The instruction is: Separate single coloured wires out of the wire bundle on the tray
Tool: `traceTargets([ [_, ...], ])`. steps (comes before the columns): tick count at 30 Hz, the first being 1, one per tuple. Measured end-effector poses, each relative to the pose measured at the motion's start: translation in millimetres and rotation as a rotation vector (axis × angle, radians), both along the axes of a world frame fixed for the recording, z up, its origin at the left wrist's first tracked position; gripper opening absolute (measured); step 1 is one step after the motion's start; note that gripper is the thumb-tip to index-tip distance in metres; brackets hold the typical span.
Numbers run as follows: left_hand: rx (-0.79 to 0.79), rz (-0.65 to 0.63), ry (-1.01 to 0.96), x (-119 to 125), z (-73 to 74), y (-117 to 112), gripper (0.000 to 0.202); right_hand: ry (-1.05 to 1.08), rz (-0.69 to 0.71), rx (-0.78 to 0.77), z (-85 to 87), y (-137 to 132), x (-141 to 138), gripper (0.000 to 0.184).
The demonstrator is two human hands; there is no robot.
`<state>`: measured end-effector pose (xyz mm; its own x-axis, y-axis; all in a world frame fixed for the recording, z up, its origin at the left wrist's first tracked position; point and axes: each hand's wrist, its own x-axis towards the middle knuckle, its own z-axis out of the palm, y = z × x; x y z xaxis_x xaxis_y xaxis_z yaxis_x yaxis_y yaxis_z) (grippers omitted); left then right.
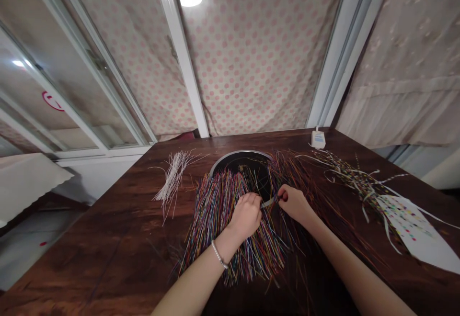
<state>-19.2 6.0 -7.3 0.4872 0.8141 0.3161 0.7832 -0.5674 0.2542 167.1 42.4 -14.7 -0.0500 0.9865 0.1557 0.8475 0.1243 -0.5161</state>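
Observation:
A thick bundle of thin multicoloured strands (212, 210) spreads over the table's near side and across the edge of a round black panel (244, 161) with a silver rim. My left hand (247, 214), with a beaded bracelet at the wrist, rests over the bundle, its fingers curled together at the panel's near rim. Just right of it, my right hand (293, 203) is closed in a pinch beside darker reddish strands (298, 172). Whatever lies between the fingertips of either hand is too small to make out.
White strands (174, 177) lie in a bunch on the dark wooden table (136, 239) at left. Along the right are strands with coloured bits (355, 177), white ribbons and a white sheet (427, 234). A small white box (318, 139) stands at the back edge, before dotted curtains (258, 57).

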Motion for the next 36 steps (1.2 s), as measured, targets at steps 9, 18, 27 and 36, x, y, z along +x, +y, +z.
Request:
traceTargets([
  [9,-0.005,0.013,-0.041,-2,-3.1,0,0.022,-0.045,0.021,-0.007,1.9,-5,-6,0.017],
  [18,-0.01,-0.008,-0.05,-3,-4.5,1,0.032,-0.063,-0.021,-0.072,2.4,-5,-5,0.012],
  [27,-0.035,-0.029,-0.093,-4,-4.1,2,0.034,0.275,0.119,-0.261,9.2,0,-2,0.021],
  [36,-0.19,-0.037,-0.632,5,4.0,3,0.024,0.796,0.28,-0.509,27.2,-12,-16,0.023],
])
